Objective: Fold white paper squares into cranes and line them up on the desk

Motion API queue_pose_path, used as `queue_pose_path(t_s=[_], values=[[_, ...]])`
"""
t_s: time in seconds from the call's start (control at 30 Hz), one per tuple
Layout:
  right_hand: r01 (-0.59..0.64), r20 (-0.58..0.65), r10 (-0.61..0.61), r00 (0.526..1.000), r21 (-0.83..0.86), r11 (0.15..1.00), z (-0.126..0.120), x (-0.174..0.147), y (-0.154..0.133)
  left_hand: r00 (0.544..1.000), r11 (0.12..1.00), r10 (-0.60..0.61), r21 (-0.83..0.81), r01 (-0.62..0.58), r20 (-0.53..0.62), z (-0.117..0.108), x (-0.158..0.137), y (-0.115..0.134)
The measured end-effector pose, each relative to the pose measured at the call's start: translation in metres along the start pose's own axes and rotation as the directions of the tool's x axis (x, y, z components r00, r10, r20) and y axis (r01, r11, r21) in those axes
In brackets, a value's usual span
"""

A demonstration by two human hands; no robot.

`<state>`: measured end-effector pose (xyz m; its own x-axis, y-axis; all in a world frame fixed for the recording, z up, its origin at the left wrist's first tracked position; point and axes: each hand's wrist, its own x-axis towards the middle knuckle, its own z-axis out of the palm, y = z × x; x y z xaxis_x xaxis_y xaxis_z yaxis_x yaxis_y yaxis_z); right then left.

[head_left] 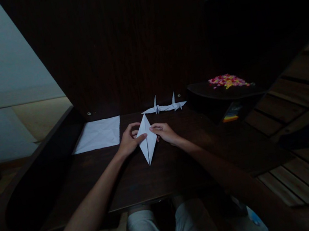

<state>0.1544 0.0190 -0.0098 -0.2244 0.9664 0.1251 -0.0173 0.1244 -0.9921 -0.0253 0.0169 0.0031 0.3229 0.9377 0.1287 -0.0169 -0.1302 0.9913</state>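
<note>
— Both hands are on the same piece? What are they doing?

— Yes. Left hand (129,140) presses its fingertips on the left edge of a white kite-shaped folded paper (147,140); right hand (166,132) pinches its right corner. That paper lies flat on the dark wooden desk (164,173), in the middle, long point toward the near edge.

— Any containers?

— A dark shelf-like tray (222,95) at far right carries a heap of small pink and yellow bits (227,81); what they are I cannot tell. Below it sits something with rainbow stripes (230,115), too dim to name.

— Counts?

— Two finished paper cranes (165,106) side by side at the far edge, just beyond the hands. One flat creased white sheet (98,134) at far left. One fold in progress. Two hands, one person, pale shorts (168,228) under the desk.
</note>
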Motion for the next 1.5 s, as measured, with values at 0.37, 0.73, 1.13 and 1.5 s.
queue_pose_path(t_s=[0.37, 0.73, 1.13, 1.5], values=[[0.037, -0.023, -0.037, 0.999, 0.034, 0.999, 0.0, 0.0, 0.003, 0.997, 1.0, -0.009, 0.001, 0.009, -0.077, 0.001, 0.001, 0.001], [0.064, -0.034, -0.064, 0.997, -0.014, 0.998, -0.001, 0.001, 0.005, 0.981, 0.999, 0.051, 0.007, -0.051, -0.188, -0.003, 0.01, -0.006], [0.085, -0.081, -0.086, 0.993, -0.015, 0.996, 0.001, 0.0, 0.004, 0.988, 1.0, 0.006, 0.012, -0.004, -0.157, -0.003, 0.008, -0.004], [0.071, -0.089, -0.071, 0.994, -0.003, 0.997, 0.002, 0.0, 0.003, 0.996, 0.999, -0.035, -0.021, 0.033, -0.079, 0.0, 0.002, 0.001]])
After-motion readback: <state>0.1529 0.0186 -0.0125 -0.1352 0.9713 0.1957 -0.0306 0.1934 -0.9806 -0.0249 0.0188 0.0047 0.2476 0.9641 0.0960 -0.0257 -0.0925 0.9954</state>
